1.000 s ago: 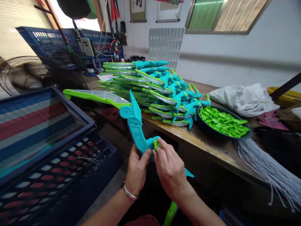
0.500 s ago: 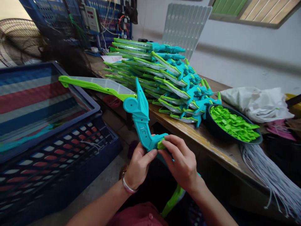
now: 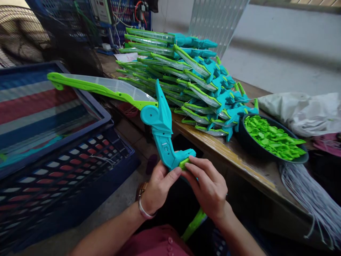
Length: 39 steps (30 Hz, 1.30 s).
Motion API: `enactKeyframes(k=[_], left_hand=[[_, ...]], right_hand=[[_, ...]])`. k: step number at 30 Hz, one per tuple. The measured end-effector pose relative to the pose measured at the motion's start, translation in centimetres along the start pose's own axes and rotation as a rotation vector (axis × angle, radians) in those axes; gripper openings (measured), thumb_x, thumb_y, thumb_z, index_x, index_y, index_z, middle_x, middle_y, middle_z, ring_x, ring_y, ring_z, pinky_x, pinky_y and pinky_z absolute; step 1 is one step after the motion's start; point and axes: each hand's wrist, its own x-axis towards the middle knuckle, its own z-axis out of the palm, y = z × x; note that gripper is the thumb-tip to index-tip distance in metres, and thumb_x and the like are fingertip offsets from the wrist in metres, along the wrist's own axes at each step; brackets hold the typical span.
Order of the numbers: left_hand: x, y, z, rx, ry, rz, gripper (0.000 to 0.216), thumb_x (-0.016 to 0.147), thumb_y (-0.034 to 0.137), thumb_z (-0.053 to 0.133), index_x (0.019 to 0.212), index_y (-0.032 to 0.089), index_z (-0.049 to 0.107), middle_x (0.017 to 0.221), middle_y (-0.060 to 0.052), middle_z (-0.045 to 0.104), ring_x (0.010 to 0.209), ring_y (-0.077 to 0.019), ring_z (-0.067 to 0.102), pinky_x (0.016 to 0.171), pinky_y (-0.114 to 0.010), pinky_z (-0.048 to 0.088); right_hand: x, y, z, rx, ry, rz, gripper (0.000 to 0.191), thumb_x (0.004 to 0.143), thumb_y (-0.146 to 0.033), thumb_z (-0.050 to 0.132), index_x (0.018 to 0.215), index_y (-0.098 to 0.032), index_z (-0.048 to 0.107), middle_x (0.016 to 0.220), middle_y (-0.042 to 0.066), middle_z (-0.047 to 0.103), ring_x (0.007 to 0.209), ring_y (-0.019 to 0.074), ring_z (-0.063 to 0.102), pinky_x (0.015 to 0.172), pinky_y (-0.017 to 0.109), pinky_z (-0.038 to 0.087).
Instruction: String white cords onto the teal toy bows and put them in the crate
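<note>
A teal and green plastic toy bow point(image 3: 165, 124) slants up and away from me, one green limb with a clear panel reaching out to the left. My left hand point(image 3: 158, 188) is closed around its teal grip, thumb on top near the bend. Between the fingertips of my right hand point(image 3: 209, 183) is a small green plastic piece point(image 3: 184, 163), pressed against the teal part just past that bend. The bow's other limb point(image 3: 194, 224) runs down below my right forearm toward my lap. My fingers partly cover the green piece.
Many similar bows lie in a pile point(image 3: 191, 78) on the wooden table point(image 3: 237, 158). A dark bowl point(image 3: 266, 160) holds loose green pieces, with grey cords point(image 3: 309, 199) hanging below it. At left are a blue crate point(image 3: 74, 170) and a fan point(image 3: 21, 35); a white bag point(image 3: 301, 110) lies at right.
The view has shifted slightly, and the bow's far limb tip appears farther left and higher. Both hands keep their hold, with the green piece still at the same part of the bow.
</note>
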Motion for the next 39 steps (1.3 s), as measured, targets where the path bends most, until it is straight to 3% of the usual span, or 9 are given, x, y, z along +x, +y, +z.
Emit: enactKeyframes(k=[4,7,10,12,14,18,22,34,39], left_hand=[[0.4,0.6,0.6,0.100,0.005,0.035,0.034,0.089,0.033,0.073,0.123,0.026,0.073,0.131,-0.006,0.071,0.126,-0.0315,0.063,0.115,-0.046,0.043],[0.8,0.9,0.6,0.172,-0.022,0.041,0.032,0.091,0.033,0.071,0.121,0.024,0.075,0.129,-0.007,0.072,0.124,-0.0307,0.064,0.113,-0.043,0.045],[0.8,0.9,0.3,0.199,-0.027,0.026,0.033,0.091,0.033,0.071,0.122,0.023,0.074,0.128,-0.008,0.073,0.122,-0.0310,0.065,0.114,-0.045,0.044],[0.7,0.8,0.1,0.193,-0.032,0.007,0.033,0.090,0.033,0.072,0.122,0.022,0.074,0.126,-0.009,0.073,0.121,-0.0318,0.066,0.114,-0.045,0.043],[0.5,0.9,0.1,0.210,-0.059,0.011,0.034,0.089,0.032,0.073,0.121,0.022,0.075,0.125,-0.009,0.074,0.121,-0.0323,0.066,0.113,-0.045,0.045],[0.3,0.9,0.2,0.313,-0.082,0.061,0.032,0.085,0.028,0.076,0.117,0.024,0.077,0.122,-0.008,0.075,0.117,-0.0319,0.067,0.111,-0.043,0.046],[0.2,0.5,0.3,0.427,-0.038,0.093,0.031,0.084,0.026,0.076,0.115,0.026,0.078,0.117,-0.006,0.077,0.112,-0.0311,0.069,0.109,-0.043,0.047],[1.3,-0.3,1.5,0.569,-0.172,0.131,0.028,0.083,0.029,0.077,0.110,0.026,0.080,0.110,-0.006,0.079,0.107,-0.0311,0.071,0.104,-0.039,0.051],[1.8,-1.0,2.2,0.579,-0.153,0.071,0.028,0.073,0.032,0.086,0.100,0.026,0.082,0.102,-0.004,0.080,0.100,-0.0301,0.073,0.098,-0.037,0.055]], right_hand=[[-0.7,-0.2,0.2,0.010,0.004,-0.037,0.042,0.090,-0.005,0.069,0.130,-0.017,0.062,0.119,0.016,0.065,0.102,0.0231,0.067,0.081,0.038,0.063],[-0.3,-0.4,-0.1,0.063,-0.017,0.024,0.037,0.091,-0.003,0.065,0.124,-0.021,0.065,0.114,0.012,0.067,0.100,0.0208,0.067,0.079,0.036,0.062],[1.0,0.1,-1.1,0.116,0.008,0.175,0.034,0.089,-0.013,0.072,0.121,-0.024,0.065,0.114,0.009,0.067,0.105,0.0222,0.064,0.085,0.038,0.060],[2.0,0.9,-1.9,0.225,-0.015,0.335,0.051,0.084,-0.029,0.080,0.131,-0.024,0.060,0.128,0.011,0.062,0.116,0.0259,0.061,0.090,0.041,0.059],[2.9,1.9,-2.6,0.493,-0.185,0.514,0.060,0.080,-0.041,0.083,0.131,-0.022,0.059,0.130,0.012,0.062,0.116,0.0267,0.062,0.088,0.039,0.059],[3.6,2.7,-3.1,1.009,-0.488,0.819,0.045,0.077,-0.044,0.083,0.108,-0.018,0.066,0.092,0.004,0.071,0.082,0.0175,0.068,0.069,0.027,0.057],[3.1,2.1,-3.0,0.976,-0.383,0.865,0.042,0.075,-0.041,0.084,0.105,-0.017,0.069,0.088,0.002,0.068,0.076,0.0134,0.061,0.065,0.023,0.051],[0.8,1.9,-4.2,1.041,-0.212,0.993,0.042,0.068,-0.039,0.086,0.098,-0.017,0.067,0.082,0.000,0.067,0.072,0.0124,0.058,0.065,0.023,0.049],[0.0,1.3,-5.4,0.819,-0.134,0.924,0.032,0.075,-0.034,0.082,0.099,-0.018,0.070,0.085,0.000,0.067,0.077,0.0128,0.059,0.069,0.023,0.050]])
